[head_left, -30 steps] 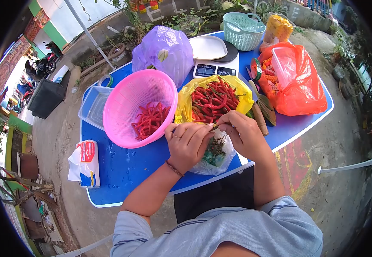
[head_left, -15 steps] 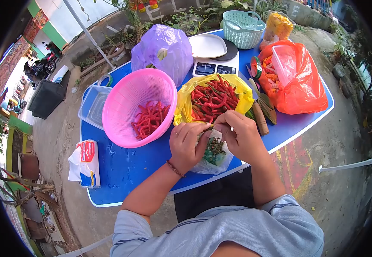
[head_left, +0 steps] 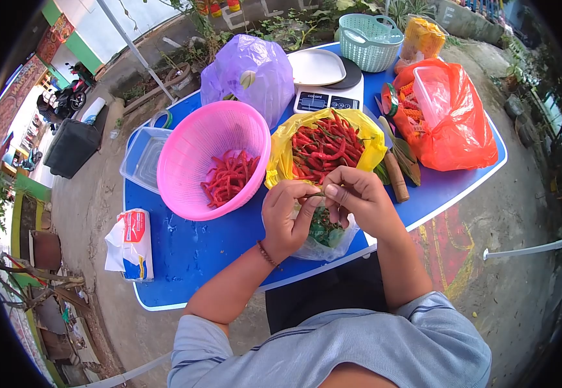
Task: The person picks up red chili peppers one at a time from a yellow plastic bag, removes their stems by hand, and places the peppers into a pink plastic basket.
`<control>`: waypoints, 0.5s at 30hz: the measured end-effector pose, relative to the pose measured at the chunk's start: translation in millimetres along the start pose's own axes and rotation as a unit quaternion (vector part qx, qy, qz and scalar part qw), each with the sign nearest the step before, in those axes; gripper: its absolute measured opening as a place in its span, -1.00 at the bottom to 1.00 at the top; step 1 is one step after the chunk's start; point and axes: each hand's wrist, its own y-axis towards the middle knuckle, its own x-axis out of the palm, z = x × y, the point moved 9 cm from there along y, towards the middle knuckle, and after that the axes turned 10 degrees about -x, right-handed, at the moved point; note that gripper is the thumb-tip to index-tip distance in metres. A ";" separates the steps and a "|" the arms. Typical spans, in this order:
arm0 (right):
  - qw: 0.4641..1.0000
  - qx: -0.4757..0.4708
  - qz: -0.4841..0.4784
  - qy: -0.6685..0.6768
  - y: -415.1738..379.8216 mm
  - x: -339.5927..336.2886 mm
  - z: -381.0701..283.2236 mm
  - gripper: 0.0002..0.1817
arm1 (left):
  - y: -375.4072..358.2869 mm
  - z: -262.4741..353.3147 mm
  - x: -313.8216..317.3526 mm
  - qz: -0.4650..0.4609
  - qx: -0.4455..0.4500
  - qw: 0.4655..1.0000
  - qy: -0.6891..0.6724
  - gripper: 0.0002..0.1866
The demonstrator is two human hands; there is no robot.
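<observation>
My left hand [head_left: 287, 216] and my right hand [head_left: 362, 200] meet at the fingertips in a pinch. Between them is a thin greenish chili stem [head_left: 317, 194]; any more of the chili is hidden by my fingers. Just beyond lies a yellow plastic bag [head_left: 281, 158] full of red chilies [head_left: 328, 145] with green stems. Below my hands, a clear plastic bag [head_left: 327, 251] holds green and brownish stem bits, partly covered by my right hand. Left of my hands, a tilted pink colander [head_left: 180, 155] contains stemless red chilies [head_left: 230, 178].
Around the blue table [head_left: 184, 258] stand a tissue pack [head_left: 135, 246], a clear container [head_left: 142, 155], a purple bag [head_left: 248, 77], a kitchen scale [head_left: 329, 100], a green basket [head_left: 370, 45] and a red bag [head_left: 462, 139]. A wooden-handled knife [head_left: 395, 176] lies right of the yellow bag.
My hands remain together, with the greenish piece showing more clearly between the fingertips. My right hand's fingers have shifted slightly. The whole view has moved a little.
</observation>
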 end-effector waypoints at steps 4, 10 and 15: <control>1.000 0.009 -0.007 0.023 -0.8 -0.3 -0.1 -0.84 | 0.8 -0.4 -0.5 -0.006 -0.006 1.000 -0.017 -0.87; 0.988 -0.058 -0.037 -0.141 -7.0 -10.8 -10.6 -0.87 | 0.1 3.3 -5.4 0.024 0.009 1.000 -0.008 -0.88; 0.966 -0.101 -0.026 -0.235 -8.1 -8.7 -35.0 -0.86 | -2.5 0.0 -3.6 0.039 0.047 0.998 0.035 -0.76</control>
